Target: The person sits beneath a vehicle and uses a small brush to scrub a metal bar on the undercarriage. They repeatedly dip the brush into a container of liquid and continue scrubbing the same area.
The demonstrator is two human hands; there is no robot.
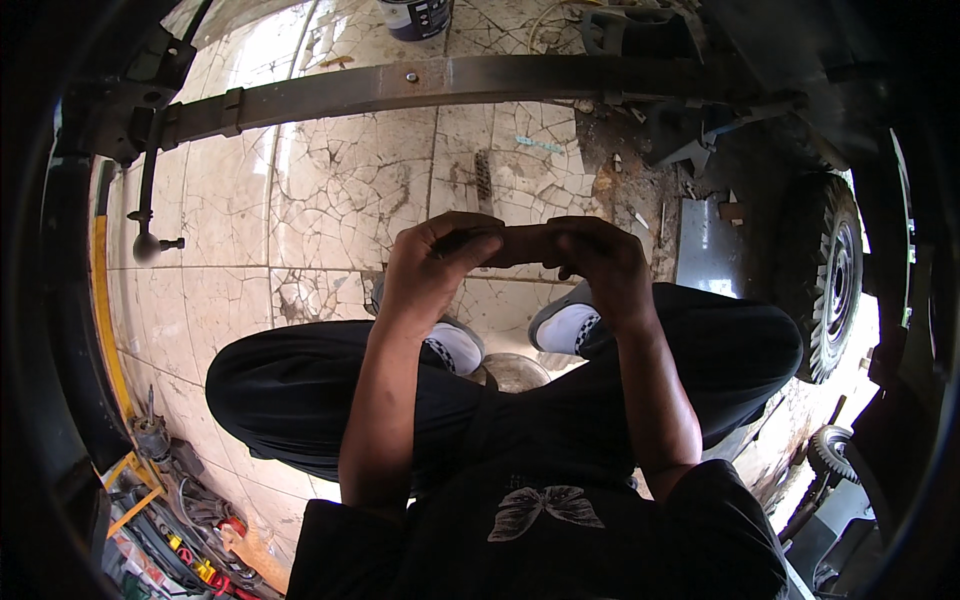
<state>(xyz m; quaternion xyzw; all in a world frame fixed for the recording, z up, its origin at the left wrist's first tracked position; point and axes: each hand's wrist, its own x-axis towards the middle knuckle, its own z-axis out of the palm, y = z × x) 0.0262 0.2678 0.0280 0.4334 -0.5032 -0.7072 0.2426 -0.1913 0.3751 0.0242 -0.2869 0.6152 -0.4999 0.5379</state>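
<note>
Between my hands, above the tiled floor, is a short dark brown strip (527, 245) held level. I cannot make out what kind of thing it is. Its left end is pinched between the thumb and fingers of my left hand (428, 265). At the other end, the fingers of my right hand (612, 262) are closed around it. My fingers hide both ends of the strip.
A long dark metal beam (400, 88) crosses ahead of my hands. On the right are a tyre (832, 280), a grey metal sheet (708, 245) and a gear wheel (832, 453). A bucket (415, 18) stands beyond the beam. Tools and parts (185, 530) lie lower left.
</note>
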